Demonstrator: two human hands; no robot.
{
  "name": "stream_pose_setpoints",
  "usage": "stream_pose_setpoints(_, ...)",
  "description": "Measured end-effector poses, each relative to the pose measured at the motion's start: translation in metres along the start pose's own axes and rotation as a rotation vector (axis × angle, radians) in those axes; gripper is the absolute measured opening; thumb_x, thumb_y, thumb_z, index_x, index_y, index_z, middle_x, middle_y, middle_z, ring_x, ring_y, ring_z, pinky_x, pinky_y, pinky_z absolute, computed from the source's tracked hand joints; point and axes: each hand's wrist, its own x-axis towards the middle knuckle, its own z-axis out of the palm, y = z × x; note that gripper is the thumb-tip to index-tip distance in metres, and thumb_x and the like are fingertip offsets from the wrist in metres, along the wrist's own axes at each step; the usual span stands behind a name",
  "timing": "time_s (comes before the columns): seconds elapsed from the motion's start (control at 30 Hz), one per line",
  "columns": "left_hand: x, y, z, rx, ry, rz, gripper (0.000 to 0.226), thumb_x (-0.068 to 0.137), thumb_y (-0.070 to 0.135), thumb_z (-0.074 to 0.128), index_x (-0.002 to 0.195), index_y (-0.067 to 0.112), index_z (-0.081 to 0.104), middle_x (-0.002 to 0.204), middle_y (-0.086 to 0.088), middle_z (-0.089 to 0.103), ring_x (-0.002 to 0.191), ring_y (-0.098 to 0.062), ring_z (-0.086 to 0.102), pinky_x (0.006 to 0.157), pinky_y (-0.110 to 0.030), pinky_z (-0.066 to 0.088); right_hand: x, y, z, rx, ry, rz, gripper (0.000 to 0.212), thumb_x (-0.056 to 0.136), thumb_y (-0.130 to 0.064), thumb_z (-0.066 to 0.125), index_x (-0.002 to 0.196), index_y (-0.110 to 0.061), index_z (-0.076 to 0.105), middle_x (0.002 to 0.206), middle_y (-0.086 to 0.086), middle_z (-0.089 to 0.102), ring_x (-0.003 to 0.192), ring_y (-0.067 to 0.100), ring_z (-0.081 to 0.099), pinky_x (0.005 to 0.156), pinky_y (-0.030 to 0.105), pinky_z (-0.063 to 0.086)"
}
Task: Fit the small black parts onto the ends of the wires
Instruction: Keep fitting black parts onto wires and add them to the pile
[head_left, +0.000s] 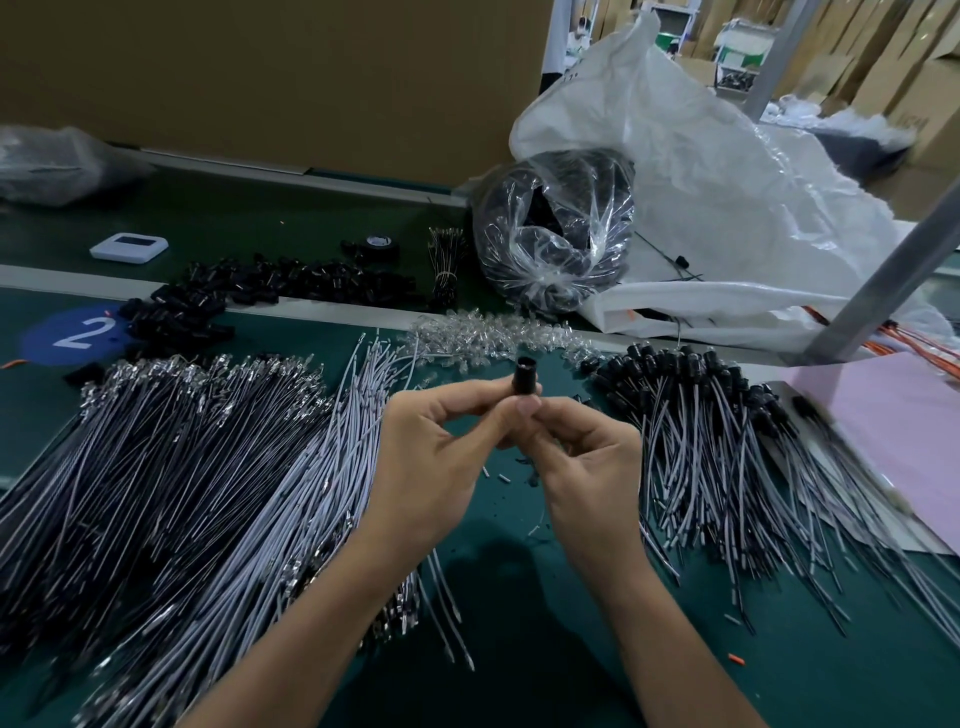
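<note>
One black part (525, 375) stands upright, pinched between your left hand (441, 457) and right hand (584, 462); wires (208, 467) lie left.

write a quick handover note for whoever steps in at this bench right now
Left hand: pinches the small black part at its fingertips, above the green mat.
Right hand: pinches the same part from below. The fingers hide whether a wire is in it.
Supplies: bare wires fanned out on the left, loose black parts heaped at the far left.
Done: fitted wires, black parts on their far ends, piled on the right.
Left: finish the part in hand, then work through the large bare pile.
</note>
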Motion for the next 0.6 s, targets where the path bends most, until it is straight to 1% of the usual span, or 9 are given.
stream_pose_setpoints(0.1, -0.0013, 0.0003, -0.0026, -0.036, 0.023, 0.008, 0.014, 0.076, 0.023, 0.073, 0.089, 0.019, 0.077, 0.090, 0.004, 0.078, 0.084, -0.013, 0.073, 0.069, -0.020, 0.056, -0.0009, 0.0002, 0.0041, -0.038, -0.021, -0.013, 0.011, 0.083, -0.015, 0.071, 0.080, -0.024, 0.076, 0.072, -0.005, 0.074, 0.069, 0.006, 0.068, 0.068, 0.019, 0.052)
stream_pose_setpoints(0.17, -0.0018, 0.0012, -0.0018, -0.034, 0.022, 0.012, 0.013, 0.078, 0.022, 0.071, 0.089, 0.019, 0.077, 0.091, 0.003, 0.078, 0.084, -0.013, 0.073, 0.068, -0.019, 0.054, -0.0023, 0.0009, 0.0047, -0.035, -0.024, -0.008, 0.015, 0.083, -0.010, 0.069, 0.082, -0.023, 0.076, 0.074, -0.003, 0.075, 0.072, 0.007, 0.069, 0.070, 0.022, 0.053)
stream_pose_setpoints(0.27, -0.0034, 0.0017, 0.0016, -0.077, 0.054, 0.002, 0.012, 0.078, 0.018, 0.070, 0.087, 0.018, 0.077, 0.091, 0.001, 0.078, 0.081, -0.011, 0.073, 0.067, -0.018, 0.053, -0.0055, 0.0014, 0.0064, -0.051, -0.027, -0.010, 0.014, 0.084, -0.010, 0.068, 0.084, -0.021, 0.076, 0.077, 0.001, 0.075, 0.075, 0.010, 0.069, 0.072, 0.028, 0.055)
stream_pose_setpoints(0.4, -0.0034, 0.0021, 0.0036, -0.156, 0.100, -0.063, 0.012, 0.075, 0.019, 0.070, 0.083, 0.017, 0.078, 0.088, -0.001, 0.078, 0.085, -0.015, 0.074, 0.067, -0.020, 0.056, -0.0068, 0.0012, 0.0095, -0.109, -0.022, -0.015, 0.012, 0.081, -0.006, 0.068, 0.084, -0.014, 0.077, 0.076, 0.001, 0.075, 0.074, 0.010, 0.071, 0.070, 0.024, 0.054)
stream_pose_setpoints(0.5, -0.0019, 0.0045, 0.0040, -0.098, 0.118, -0.105, 0.017, 0.074, 0.028, 0.072, 0.082, 0.015, 0.079, 0.084, -0.005, 0.077, 0.081, -0.023, 0.074, 0.065, -0.029, 0.060, -0.0049, -0.0004, 0.0080, -0.164, -0.030, -0.009, 0.011, 0.081, -0.007, 0.069, 0.085, -0.013, 0.077, 0.076, -0.003, 0.076, 0.074, 0.011, 0.072, 0.070, 0.024, 0.056)
stream_pose_setpoints(0.53, -0.0014, 0.0045, 0.0034, -0.085, 0.126, -0.129, 0.019, 0.074, 0.030, 0.072, 0.083, 0.014, 0.079, 0.083, -0.006, 0.077, 0.078, -0.022, 0.074, 0.064, -0.027, 0.059, -0.0044, -0.0016, 0.0075, -0.189, -0.039, -0.004, 0.010, 0.081, -0.008, 0.071, 0.086, -0.014, 0.077, 0.076, -0.005, 0.076, 0.073, 0.011, 0.072, 0.070, 0.025, 0.056)
stream_pose_setpoints(0.6, -0.0014, 0.0033, 0.0017, -0.113, 0.160, -0.178, 0.017, 0.077, 0.028, 0.071, 0.080, 0.012, 0.077, 0.082, -0.007, 0.077, 0.073, -0.021, 0.074, 0.061, -0.025, 0.058, -0.0031, -0.0046, 0.0068, -0.222, -0.074, 0.024, 0.006, 0.083, -0.007, 0.074, 0.084, -0.010, 0.077, 0.074, -0.003, 0.075, 0.069, 0.012, 0.071, 0.068, 0.029, 0.058)
